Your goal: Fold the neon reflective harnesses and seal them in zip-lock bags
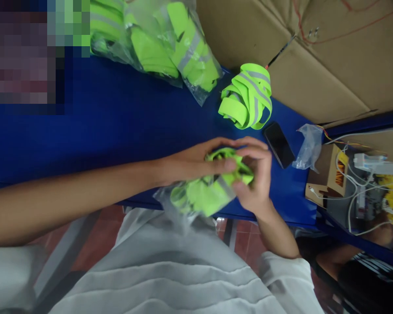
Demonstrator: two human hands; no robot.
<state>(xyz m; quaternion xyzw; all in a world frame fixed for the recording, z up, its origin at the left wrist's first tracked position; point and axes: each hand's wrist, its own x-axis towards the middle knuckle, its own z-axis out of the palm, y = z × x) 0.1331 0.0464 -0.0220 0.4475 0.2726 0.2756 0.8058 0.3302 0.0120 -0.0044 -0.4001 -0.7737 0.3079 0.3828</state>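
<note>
Both my hands meet over the near edge of a blue table (111, 126). My left hand (196, 163) and my right hand (255, 179) are closed on a folded neon green strap bundle (229, 168) that sits in the mouth of a clear plastic bag (196, 198). The bag hangs down towards my lap, with most of the green bundle inside it. My fingers pinch the top of the bundle and the bag's rim together.
A loose folded green reflective strap bundle (247, 96) lies on the table beyond my hands. Bagged green bundles (160, 43) pile at the back. A black phone (279, 144) and an empty clear bag (309, 146) lie right, beside a small cardboard box (327, 174) with cables. Cardboard sheets (330, 56) cover the far right.
</note>
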